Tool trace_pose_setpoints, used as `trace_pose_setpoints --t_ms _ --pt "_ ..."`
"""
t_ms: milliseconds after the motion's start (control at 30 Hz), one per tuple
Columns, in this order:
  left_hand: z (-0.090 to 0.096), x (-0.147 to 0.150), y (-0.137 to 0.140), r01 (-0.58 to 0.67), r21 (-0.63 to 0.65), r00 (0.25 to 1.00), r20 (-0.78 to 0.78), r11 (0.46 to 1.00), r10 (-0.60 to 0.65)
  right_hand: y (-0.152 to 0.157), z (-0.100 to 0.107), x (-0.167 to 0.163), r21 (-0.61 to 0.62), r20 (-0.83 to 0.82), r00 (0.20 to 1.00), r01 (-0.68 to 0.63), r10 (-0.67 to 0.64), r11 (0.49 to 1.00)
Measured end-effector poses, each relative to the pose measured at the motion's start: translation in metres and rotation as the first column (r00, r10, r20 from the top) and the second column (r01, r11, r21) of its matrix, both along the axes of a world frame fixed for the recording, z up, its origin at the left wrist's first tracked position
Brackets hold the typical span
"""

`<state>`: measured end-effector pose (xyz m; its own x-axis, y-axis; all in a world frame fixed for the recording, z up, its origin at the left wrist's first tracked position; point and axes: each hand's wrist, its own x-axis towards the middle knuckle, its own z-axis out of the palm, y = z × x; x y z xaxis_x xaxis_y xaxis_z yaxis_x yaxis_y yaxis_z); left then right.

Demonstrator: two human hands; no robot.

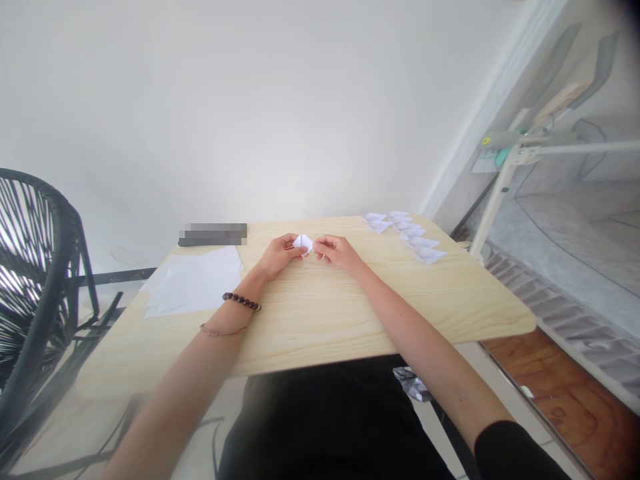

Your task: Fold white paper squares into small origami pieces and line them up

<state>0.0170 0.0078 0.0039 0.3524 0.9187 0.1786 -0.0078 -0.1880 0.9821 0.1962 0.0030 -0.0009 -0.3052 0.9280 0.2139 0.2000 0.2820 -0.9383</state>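
One white wall (300, 113) fills the background. Light wood table (320, 333) in front of it, rounded corners. Dark woven chair (63, 233) at far left, partly cut off by the frame edge. Black clothing (330, 420) on the person's lap, at the table's near edge. White metal frame (495, 207) stands off the table's right end. Loose stack of white sheets (195, 283) on table left, edges uneven. Staggered row of folded white papers (411, 233) at back right, some overlapping. Dark oblong item (215, 235) just behind the sheets; pixelated, can't tell what it is. Two bare hands mid-table: left hand (280, 257), right hand (335, 249). Left arm wears a dark bead bracelet (243, 302) plus a thin cord bracelet. Small folded paper (303, 242) sits between the hands: left thumb in front, fingers behind, gripping it. Right fingers curled, tips at its right edge; can't tell if they're pinching.
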Motion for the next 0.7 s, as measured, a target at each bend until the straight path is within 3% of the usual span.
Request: trace_pose_setpoints --t_ms 167,433,700 --pt "-0.0021 0.0 0.0013 -0.011 -0.025 1.0 0.005 1.0 0.011 -0.0023 0.0021 0.0017 -0.001 0.004 0.999 -0.049 0.049 0.999" --pt "-0.0016 -0.0073 0.0 0.16 -0.046 0.987 -0.01 0.986 -0.161 0.0025 -0.0001 0.0074 0.008 0.095 0.978 -0.189 0.187 0.982" --pt "-0.0003 -0.0021 -0.0012 0.039 -0.022 0.997 -0.06 0.999 -0.041 -0.0005 0.0003 0.0034 0.031 0.058 0.995 -0.083 0.081 0.996"
